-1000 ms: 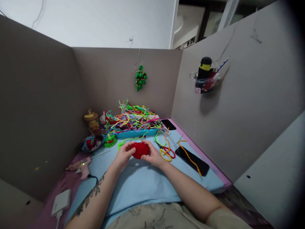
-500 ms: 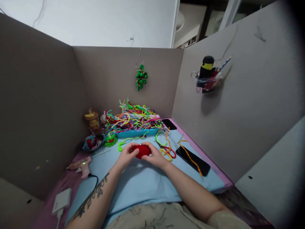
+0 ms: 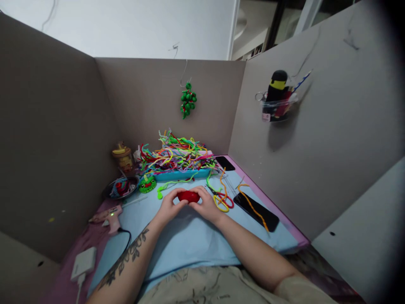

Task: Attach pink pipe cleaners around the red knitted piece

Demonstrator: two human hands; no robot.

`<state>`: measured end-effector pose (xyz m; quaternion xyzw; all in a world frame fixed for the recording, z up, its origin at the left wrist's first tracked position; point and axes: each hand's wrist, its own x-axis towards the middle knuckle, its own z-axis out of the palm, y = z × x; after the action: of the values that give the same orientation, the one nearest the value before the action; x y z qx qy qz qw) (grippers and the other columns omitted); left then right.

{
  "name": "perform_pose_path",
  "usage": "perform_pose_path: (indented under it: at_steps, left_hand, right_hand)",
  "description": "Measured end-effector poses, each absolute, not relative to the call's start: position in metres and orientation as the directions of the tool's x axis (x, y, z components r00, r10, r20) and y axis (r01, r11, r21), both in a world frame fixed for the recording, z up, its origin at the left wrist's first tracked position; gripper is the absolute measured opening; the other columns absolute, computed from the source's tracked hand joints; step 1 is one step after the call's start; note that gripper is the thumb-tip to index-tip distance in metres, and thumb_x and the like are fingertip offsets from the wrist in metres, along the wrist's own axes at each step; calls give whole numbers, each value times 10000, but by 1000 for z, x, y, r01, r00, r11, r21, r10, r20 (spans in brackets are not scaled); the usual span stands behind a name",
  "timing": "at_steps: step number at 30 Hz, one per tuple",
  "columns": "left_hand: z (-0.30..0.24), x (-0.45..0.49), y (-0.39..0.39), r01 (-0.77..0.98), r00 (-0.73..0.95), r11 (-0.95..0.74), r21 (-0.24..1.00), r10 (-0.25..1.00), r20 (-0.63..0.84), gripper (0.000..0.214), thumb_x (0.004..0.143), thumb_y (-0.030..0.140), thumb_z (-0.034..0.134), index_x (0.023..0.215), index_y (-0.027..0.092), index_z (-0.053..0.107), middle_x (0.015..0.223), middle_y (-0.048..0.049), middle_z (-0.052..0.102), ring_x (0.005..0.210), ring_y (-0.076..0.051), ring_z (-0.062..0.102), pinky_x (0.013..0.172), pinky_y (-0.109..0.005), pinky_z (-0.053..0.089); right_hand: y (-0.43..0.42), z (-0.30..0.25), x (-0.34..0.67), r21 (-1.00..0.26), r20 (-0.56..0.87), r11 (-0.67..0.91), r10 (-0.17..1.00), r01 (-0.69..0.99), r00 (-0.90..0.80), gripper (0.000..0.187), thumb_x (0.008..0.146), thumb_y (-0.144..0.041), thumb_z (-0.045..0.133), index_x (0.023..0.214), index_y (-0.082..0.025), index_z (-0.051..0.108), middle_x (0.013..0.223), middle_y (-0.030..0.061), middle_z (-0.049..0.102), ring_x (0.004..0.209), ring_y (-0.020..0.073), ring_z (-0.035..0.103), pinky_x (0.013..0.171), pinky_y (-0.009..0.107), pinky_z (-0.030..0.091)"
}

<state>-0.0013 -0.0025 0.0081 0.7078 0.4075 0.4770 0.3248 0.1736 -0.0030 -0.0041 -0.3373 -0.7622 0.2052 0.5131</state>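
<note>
Between my two hands is a small rounded red piece [image 3: 189, 196] that looks soft; its exact kind does not show. My left hand [image 3: 171, 205] grips it from the left and my right hand [image 3: 204, 205] from the right, with both thumbs at its near edge. Part of it is hidden under my fingers. A green piece of yarn [image 3: 160, 193] lies just beyond my left hand. Scissors [image 3: 222, 202] with red and yellow handles rest to the right of my right hand.
A blue tray [image 3: 180, 174] heaped with coloured yarn stands at the back. On the left are a round green piece [image 3: 147, 184], a dark bowl [image 3: 117, 190], a pink glue gun [image 3: 112, 217] and a white box [image 3: 84, 262]. A black phone [image 3: 257, 212] lies on the right.
The red piece has tipped in my hands and now looks flatter, with a shinier side showing. Both hands have stayed around it in nearly the same place.
</note>
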Motion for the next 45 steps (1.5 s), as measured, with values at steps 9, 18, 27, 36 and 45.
perform_pose_path:
  at_steps: [9,18,27,36,45]
  left_hand:
    - [6,-1,-2,160,232,-404,901,902,364,340,714,315,654,1002,166,555,967,-69,606,881,-194,571,802,-333,461]
    - [9,-2,-5,273,315,-569,775,815,487,452,728,324,658,1152,202,562,1154,-97,578,1067,-237,518,951,-388,379]
    - [5,3,-2,40,141,-339,940,933,331,331,637,278,724,938,175,634,959,-71,637,906,-206,585,836,-338,454]
    - [16,4,-5,-388,264,70,919,964,38,526,687,552,627,995,126,629,951,-122,667,816,-222,623,693,-316,488]
    - [-9,12,6,-411,-236,112,905,946,-224,577,661,726,488,479,192,372,364,50,376,318,-72,347,342,-207,240]
  right_hand:
    - [3,-13,176,-650,651,673,733,352,-200,622,710,-215,664,1271,-222,396,1160,101,498,1080,231,488,938,406,404]
    - [3,-9,177,-612,673,719,693,330,-261,457,737,-153,610,1176,-245,520,1085,73,519,1035,212,493,911,389,418]
    - [2,-11,175,-670,647,669,739,323,-190,497,724,-252,662,1200,-261,520,1130,84,475,1077,221,484,942,395,405]
    - [8,-13,172,-922,358,288,888,-257,-289,404,719,-331,672,1057,-188,504,1026,58,623,955,184,585,876,348,436]
    - [-6,-22,139,-913,211,79,931,-400,-297,427,657,-492,698,916,-189,545,842,8,648,742,144,601,684,249,460]
